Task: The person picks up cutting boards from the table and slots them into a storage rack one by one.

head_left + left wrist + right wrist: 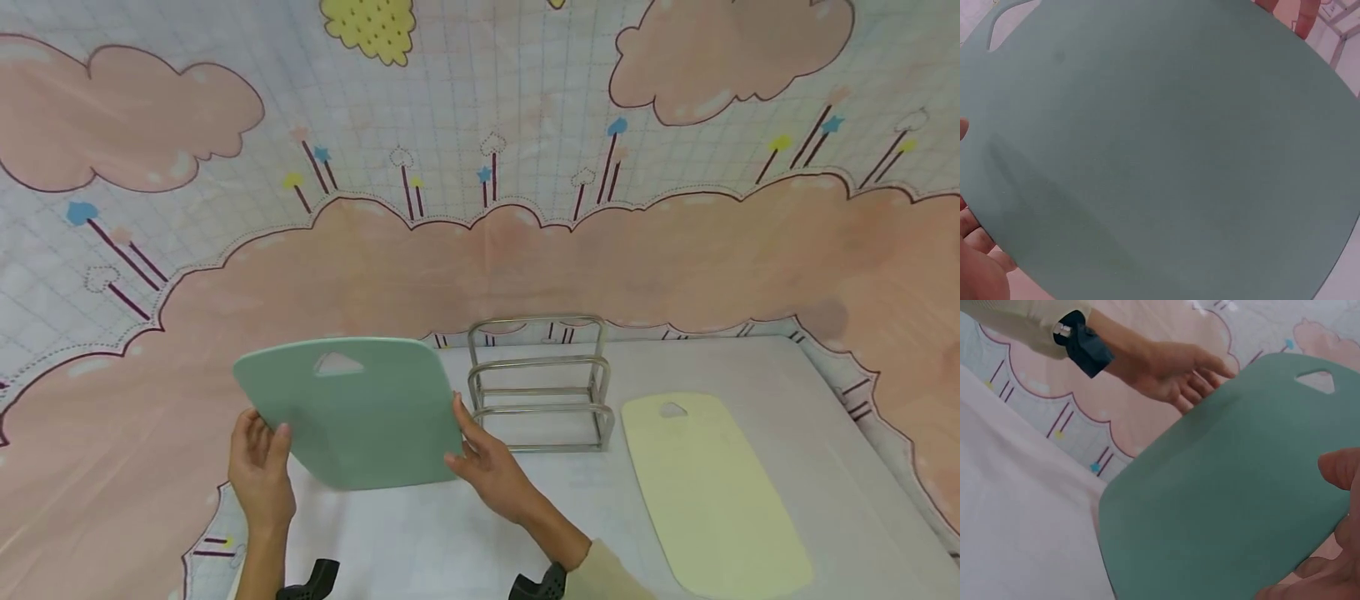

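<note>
A green cutting board (367,425) with a triangular handle hole is held up, tilted, over the left part of the white table. My left hand (262,475) grips its left edge, thumb in front and fingers behind. On the opposite edge, my right hand (491,471) holds the board between thumb and fingers. The left wrist view is mostly filled by the board's face (1166,150). In the right wrist view, the left hand (1172,372) is at the board's far edge, while the right thumb (1338,469) lies over the near side.
A metal wire rack (540,408) with several upright loops stands just right of the green board. Farther right, a pale yellow cutting board (712,500) lies flat on the white table (787,417). Patterned cloth (525,275) hangs behind the table.
</note>
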Available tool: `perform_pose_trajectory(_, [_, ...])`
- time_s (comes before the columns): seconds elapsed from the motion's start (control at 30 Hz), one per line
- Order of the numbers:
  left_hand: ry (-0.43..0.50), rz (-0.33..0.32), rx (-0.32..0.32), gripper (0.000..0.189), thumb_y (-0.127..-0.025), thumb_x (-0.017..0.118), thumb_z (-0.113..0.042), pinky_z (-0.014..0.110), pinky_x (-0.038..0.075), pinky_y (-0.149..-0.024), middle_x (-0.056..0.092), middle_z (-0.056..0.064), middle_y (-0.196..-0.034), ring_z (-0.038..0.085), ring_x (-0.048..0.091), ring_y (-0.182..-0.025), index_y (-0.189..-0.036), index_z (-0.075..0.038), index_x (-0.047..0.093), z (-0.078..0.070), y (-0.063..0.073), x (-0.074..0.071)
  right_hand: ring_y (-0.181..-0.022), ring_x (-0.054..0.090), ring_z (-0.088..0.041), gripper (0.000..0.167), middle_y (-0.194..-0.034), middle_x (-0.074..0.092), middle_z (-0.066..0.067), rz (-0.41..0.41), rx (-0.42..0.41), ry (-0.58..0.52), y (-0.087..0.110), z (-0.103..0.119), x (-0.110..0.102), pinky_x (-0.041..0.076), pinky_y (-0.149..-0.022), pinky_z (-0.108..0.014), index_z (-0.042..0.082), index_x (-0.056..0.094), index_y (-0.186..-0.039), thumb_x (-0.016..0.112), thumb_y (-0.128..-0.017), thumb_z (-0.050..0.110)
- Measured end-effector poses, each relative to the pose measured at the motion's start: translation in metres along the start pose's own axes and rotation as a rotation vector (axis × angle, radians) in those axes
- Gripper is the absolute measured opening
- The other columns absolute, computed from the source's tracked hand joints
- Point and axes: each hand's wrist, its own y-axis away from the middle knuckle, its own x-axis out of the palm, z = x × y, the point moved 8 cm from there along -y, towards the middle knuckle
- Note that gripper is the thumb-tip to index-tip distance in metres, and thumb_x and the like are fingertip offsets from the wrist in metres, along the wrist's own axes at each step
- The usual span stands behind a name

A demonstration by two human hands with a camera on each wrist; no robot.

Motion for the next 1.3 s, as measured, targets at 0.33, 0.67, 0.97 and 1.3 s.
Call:
perform_pose_trajectory(0.33, [0.196, 0.053, 0.074, 0.044, -0.085, 0.054, 0.014, 0.024, 0.038, -0.099, 0.058, 0.017, -0.117, 0.024, 0.052, -0.115, -0.128, 0.012, 0.048, 0.001, 0.003, 0.0, -0.143, -0.006, -0.021, 0.07, -0.159, -0.009, -0.005, -0.008, -0.031, 0.033, -0.001, 0.011, 0.0, 0.013, -0.113, -0.045, 0.01, -0.003, -0.153, 0.045, -0.102, 0.007])
perform_pose_trajectory(0.67, [0.263, 0.113, 0.132, 0.047, -0.085, 0.052, 0.016, 0.027, 0.035, -0.103, 0.054, 0.021, -0.123, 0.028, 0.048, -0.121, -0.131, 0.015, 0.042, 0.002, 0.002, 0.001, -0.143, -0.01, -0.019, 0.073, -0.157, -0.014, -0.009, 0.004, -0.002, 0.063, -0.002, 0.023, 0.001, 0.01, -0.113, -0.035, 0.004, -0.007, -0.151, 0.045, -0.1, 0.001])
perform_pose_trajectory(0.97, [0.322, 0.155, 0.054, 0.06, -0.086, 0.049, 0.018, 0.028, 0.025, -0.109, 0.041, 0.018, -0.136, 0.029, 0.035, -0.13, -0.142, 0.005, 0.03, 0.006, 0.009, 0.007, -0.144, -0.003, -0.014, 0.073, -0.159, -0.004, 0.003, -0.041, -0.048, 0.139, -0.007, 0.002, -0.003, 0.013, -0.114, -0.04, 0.018, 0.001, -0.155, 0.049, -0.1, 0.011])
perform_pose_trajectory(1.3, [-0.059, 0.252, -0.106, 0.072, -0.101, 0.046, -0.03, 0.059, 0.017, -0.108, 0.007, 0.004, -0.158, 0.034, 0.015, -0.141, -0.153, -0.032, -0.003, 0.029, 0.027, 0.006, -0.144, 0.003, -0.02, 0.075, -0.159, 0.0, -0.005, -0.037, -0.028, 0.256, -0.013, 0.029, 0.001, 0.015, -0.113, -0.047, 0.009, -0.001, -0.154, 0.051, -0.099, 0.01])
